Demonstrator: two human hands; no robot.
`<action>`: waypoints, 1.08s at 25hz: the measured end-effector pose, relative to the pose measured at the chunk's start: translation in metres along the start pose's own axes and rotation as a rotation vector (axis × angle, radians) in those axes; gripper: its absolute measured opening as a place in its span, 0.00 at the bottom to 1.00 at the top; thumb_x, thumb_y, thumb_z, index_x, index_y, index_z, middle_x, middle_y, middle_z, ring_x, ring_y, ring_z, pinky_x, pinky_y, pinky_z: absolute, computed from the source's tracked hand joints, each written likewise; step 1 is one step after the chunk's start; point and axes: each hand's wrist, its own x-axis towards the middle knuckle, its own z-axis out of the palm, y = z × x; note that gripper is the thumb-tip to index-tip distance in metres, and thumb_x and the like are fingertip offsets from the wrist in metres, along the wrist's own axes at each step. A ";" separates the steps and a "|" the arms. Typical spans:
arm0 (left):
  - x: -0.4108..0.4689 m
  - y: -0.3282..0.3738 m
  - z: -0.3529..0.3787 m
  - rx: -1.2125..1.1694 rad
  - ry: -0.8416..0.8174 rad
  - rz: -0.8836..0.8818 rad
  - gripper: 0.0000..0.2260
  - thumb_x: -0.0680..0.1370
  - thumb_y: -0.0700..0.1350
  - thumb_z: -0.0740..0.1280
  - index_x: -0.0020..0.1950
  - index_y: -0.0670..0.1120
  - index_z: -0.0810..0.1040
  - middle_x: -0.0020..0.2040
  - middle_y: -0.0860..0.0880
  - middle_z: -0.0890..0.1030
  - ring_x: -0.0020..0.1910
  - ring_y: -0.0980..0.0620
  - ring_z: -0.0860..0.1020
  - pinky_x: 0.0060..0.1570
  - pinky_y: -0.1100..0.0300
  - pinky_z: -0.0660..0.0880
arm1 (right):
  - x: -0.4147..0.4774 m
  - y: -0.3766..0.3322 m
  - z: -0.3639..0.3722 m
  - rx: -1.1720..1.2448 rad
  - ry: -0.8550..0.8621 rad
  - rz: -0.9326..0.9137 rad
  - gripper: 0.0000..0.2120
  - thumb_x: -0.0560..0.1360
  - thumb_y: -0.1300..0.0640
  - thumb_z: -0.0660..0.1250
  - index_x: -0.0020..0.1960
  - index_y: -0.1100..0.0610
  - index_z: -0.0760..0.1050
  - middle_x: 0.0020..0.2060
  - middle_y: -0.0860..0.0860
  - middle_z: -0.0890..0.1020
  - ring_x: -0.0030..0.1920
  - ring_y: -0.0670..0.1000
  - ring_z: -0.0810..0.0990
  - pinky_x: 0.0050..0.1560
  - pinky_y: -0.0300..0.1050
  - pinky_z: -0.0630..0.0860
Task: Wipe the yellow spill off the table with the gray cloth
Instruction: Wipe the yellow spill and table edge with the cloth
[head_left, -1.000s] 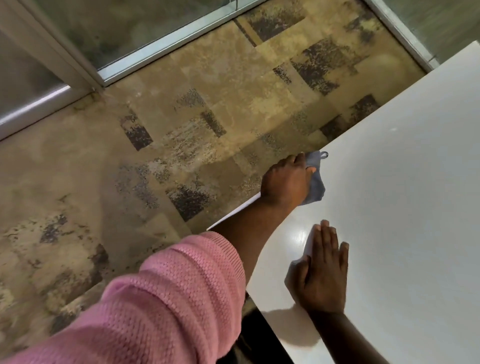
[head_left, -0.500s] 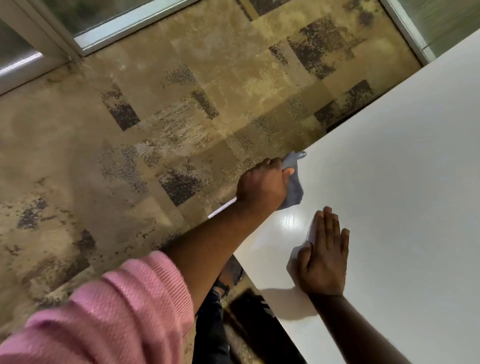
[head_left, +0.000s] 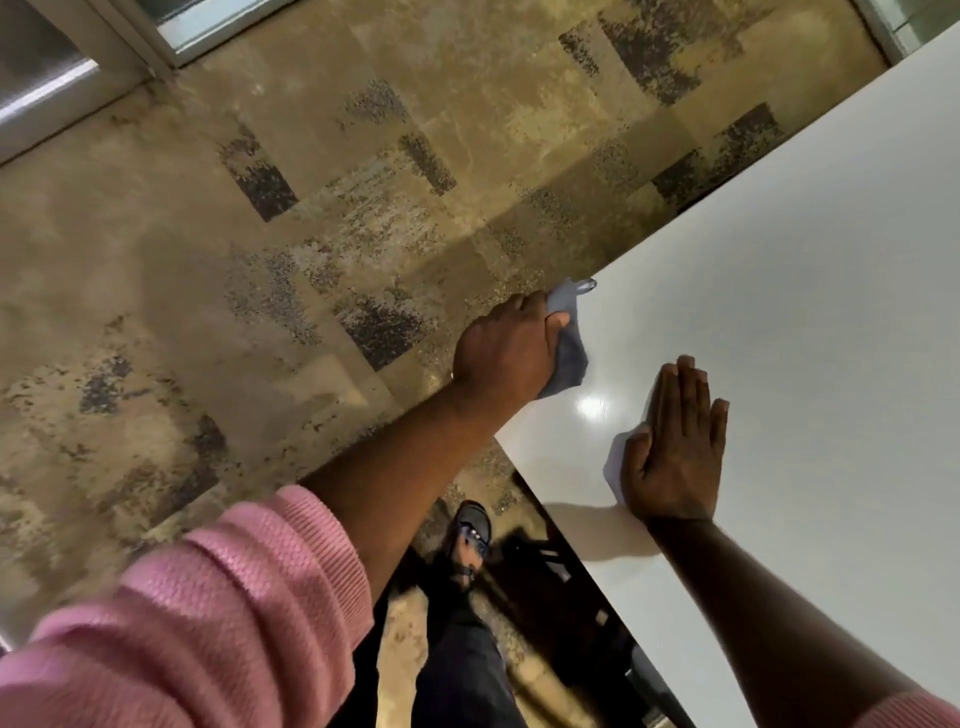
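My left hand (head_left: 506, 353) grips the gray cloth (head_left: 569, 353) and presses it on the white table (head_left: 805, 312) right at its left edge, close to the near corner. A cloth tip sticks out past the fingers along the edge. My right hand (head_left: 675, 457) lies flat on the table with straight fingers held together, to the right of the cloth and apart from it, holding nothing. No yellow spill shows on the visible table surface.
Mottled brown carpet (head_left: 311, 234) lies left of the table. A metal door or window frame (head_left: 104, 67) runs along the top left. My leg and sandalled foot (head_left: 470, 535) stand by the table's near corner.
My left hand has pulled the cloth back along the table's left edge towards the corner. The right hand stays flat in place. The view has tilted down, showing my foot.
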 end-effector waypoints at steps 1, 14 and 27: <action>0.010 0.009 -0.001 0.035 -0.008 0.016 0.23 0.87 0.56 0.47 0.68 0.47 0.75 0.61 0.47 0.83 0.57 0.47 0.82 0.55 0.53 0.78 | 0.000 0.000 -0.001 -0.004 -0.005 0.002 0.33 0.81 0.50 0.48 0.84 0.60 0.50 0.84 0.58 0.53 0.84 0.58 0.49 0.80 0.67 0.51; -0.069 -0.037 0.020 -0.131 0.119 -0.177 0.21 0.87 0.54 0.55 0.60 0.40 0.80 0.55 0.40 0.84 0.53 0.39 0.82 0.49 0.50 0.76 | -0.002 -0.004 -0.002 -0.016 -0.001 0.003 0.36 0.85 0.38 0.47 0.84 0.59 0.47 0.84 0.57 0.52 0.84 0.58 0.49 0.82 0.63 0.47; -0.082 0.010 0.048 -0.933 0.424 -0.450 0.21 0.85 0.38 0.57 0.79 0.41 0.65 0.77 0.38 0.66 0.74 0.39 0.70 0.73 0.47 0.70 | 0.000 0.001 0.002 -0.033 0.073 -0.029 0.38 0.84 0.37 0.46 0.84 0.62 0.51 0.83 0.60 0.54 0.84 0.59 0.52 0.82 0.64 0.47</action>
